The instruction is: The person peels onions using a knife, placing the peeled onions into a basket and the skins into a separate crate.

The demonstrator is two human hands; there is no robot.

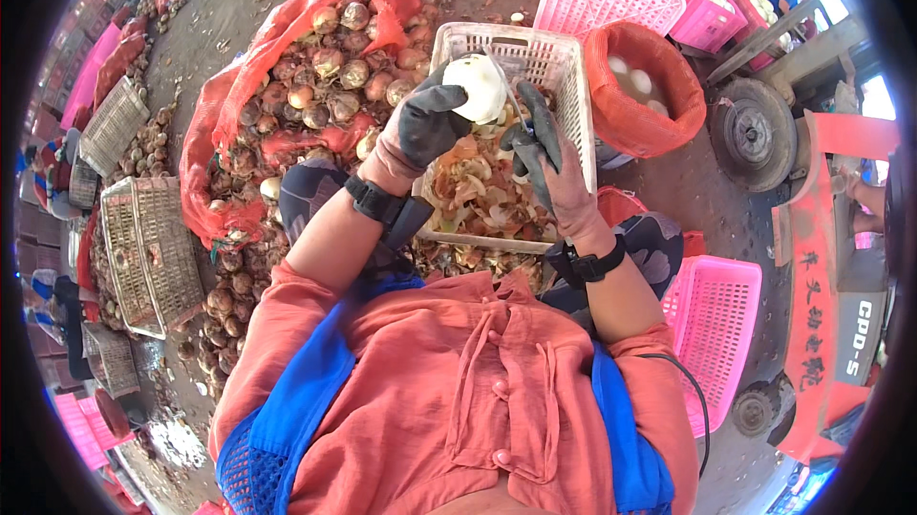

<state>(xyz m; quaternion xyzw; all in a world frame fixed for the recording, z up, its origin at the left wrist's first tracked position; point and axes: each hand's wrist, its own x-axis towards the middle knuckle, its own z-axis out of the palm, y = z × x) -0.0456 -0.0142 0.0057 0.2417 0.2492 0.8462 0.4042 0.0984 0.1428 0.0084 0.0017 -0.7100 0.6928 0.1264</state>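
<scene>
Holding a peeled onion (476,95) over a white crate (575,95) — left hand (430,125) has its fingers clamped on the onion, right hand (546,154) has its fingers wrapped around a knife (509,91), blade just beside it. Crate's got loads of onion skins (482,190) in it. Red mesh sack (202,171) on the left gapes open, full of unpeeled onions (327,64); orange sack (650,133) on the right holds peeled white ones (641,82). Dirty, littered ground (215,32) — pink crate (721,314) and a dark wheel (753,136) over to the right.

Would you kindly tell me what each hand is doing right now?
Left hand: closed around a peeled white onion.
Right hand: holding a knife.
</scene>
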